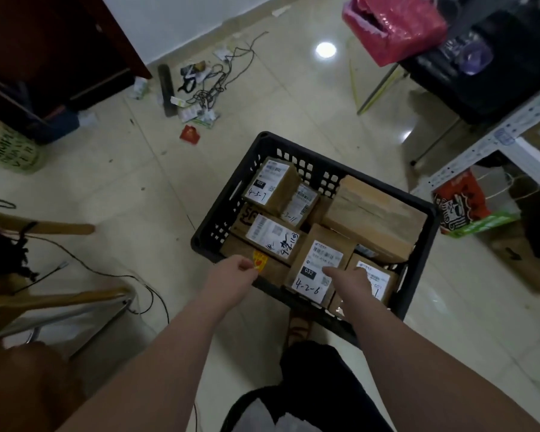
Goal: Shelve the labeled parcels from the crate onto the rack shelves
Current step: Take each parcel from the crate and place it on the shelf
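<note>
Black crate (427, 232) crammed with parcels (374, 210); left hand (234, 277), right hand (354, 280) over near rim.

A tangle of cables (212, 85) and paper scraps (197, 115) litter the tiled floor (293, 98) far left, by a red packet (190, 134). A pink bag (393, 26) sits far right. A dark cabinet (50, 51) stands far left, a green bag (10, 151) near it. An orange bag (459, 201) stands at right.
</note>
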A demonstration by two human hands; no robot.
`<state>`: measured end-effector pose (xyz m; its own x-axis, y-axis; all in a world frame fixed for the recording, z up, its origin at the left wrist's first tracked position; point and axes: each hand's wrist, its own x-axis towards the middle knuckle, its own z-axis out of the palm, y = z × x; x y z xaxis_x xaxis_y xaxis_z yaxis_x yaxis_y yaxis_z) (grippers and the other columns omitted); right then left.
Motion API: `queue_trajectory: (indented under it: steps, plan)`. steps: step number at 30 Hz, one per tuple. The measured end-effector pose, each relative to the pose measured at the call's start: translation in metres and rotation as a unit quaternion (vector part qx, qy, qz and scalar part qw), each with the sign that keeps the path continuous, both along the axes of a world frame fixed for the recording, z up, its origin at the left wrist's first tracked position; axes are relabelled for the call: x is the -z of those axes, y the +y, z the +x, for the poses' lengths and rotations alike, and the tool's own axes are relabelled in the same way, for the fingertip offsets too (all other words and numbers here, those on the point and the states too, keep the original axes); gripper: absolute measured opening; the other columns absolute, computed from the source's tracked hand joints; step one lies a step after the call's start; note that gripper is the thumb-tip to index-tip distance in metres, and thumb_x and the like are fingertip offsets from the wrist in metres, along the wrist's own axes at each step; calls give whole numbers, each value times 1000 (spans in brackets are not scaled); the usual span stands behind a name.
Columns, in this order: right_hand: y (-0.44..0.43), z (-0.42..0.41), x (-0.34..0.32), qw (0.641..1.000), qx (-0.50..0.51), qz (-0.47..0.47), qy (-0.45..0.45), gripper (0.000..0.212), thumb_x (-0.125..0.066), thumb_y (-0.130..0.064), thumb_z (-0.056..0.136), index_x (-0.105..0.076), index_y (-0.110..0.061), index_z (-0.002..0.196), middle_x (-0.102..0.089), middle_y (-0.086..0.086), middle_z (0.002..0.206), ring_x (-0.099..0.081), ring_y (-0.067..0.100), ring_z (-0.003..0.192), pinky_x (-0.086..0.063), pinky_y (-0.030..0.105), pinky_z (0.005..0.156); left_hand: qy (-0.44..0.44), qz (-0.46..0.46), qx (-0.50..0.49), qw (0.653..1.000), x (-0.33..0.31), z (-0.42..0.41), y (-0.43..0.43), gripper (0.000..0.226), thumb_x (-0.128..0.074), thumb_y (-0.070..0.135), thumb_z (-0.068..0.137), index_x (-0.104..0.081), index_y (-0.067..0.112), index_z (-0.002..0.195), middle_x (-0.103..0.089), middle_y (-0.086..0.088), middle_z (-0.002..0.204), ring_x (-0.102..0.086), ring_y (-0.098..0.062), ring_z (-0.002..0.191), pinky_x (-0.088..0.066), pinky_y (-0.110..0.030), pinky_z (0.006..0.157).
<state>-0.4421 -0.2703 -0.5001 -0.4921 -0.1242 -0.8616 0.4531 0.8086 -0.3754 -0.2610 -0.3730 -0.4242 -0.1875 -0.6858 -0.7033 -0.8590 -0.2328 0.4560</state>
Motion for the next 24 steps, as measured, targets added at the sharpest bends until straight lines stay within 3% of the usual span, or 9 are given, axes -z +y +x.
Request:
queue_trajectory:
  steps: [2,4,7,10,13,16,21,24]
  plan:
    - [-14,-6,7,1000,-9,23,15,80,-75,-30,83,-32,-3,145,-47,19,139,-52,34,118,-46,36,79,-10,-2,21,1000,11,-10,-18,27,-54,22,93,-60,16,118,-62,-4,114,-57,-19,102,-47,-30,88]
    - [-27,-13,15,999,-13,41,19,86,-77,-35,79,-33,-3,146,-44,18,143,-52,34,116,-48,39,88,-19,4,47,999,23,-19,-31,29,-53,23,93,-59,16,120,-62,-5,114,-59,-20,102,-48,-31,87]
    - [-39,-20,27,998,-18,61,23,88,-76,-37,80,-28,-7,148,-33,18,148,-50,32,107,-43,37,81,-60,25,112,992,47,-26,-46,32,-53,28,92,-60,18,122,-62,-4,118,-57,-22,109,-47,-35,94]
    - [-51,-17,39,994,-6,106,25,97,-77,-37,79,-19,-8,151,-22,18,151,-40,39,129,-43,44,92,-141,-1,170,975,70,-27,-64,34,-52,35,86,-62,26,118,-56,-5,124,-53,-29,113,-43,-44,100]
    - [-65,-10,52,988,0,150,35,110,-79,-43,74,-11,-6,152,-24,19,147,-37,40,131,-44,51,101,-190,-72,240,949,82,-33,-84,36,-49,31,86,-59,25,121,-46,-5,135,-39,-33,127,-26,-56,110]
    - [-76,-3,59,980,-34,187,67,108,-75,-48,76,-11,-6,152,-25,21,146,-35,37,132,-40,45,100,-196,-142,333,911,87,-41,-103,42,-49,28,90,-50,22,132,-28,-3,153,-13,-32,143,-9,-60,114]
    - [-96,4,66,965,-26,235,112,117,-74,-57,75,-5,-6,155,-23,21,148,-30,35,134,-37,42,103,-202,-175,455,849,105,-45,-140,45,-51,26,91,-44,22,135,-12,-3,159,6,-30,147,-2,-65,111]
    - [-104,4,70,954,-16,266,140,127,-76,-62,70,-1,-3,155,-24,23,146,-31,34,131,-38,40,98,-202,-171,476,839,125,-41,-162,47,-51,24,88,-43,21,134,-6,-5,159,12,-33,146,-8,-67,112]
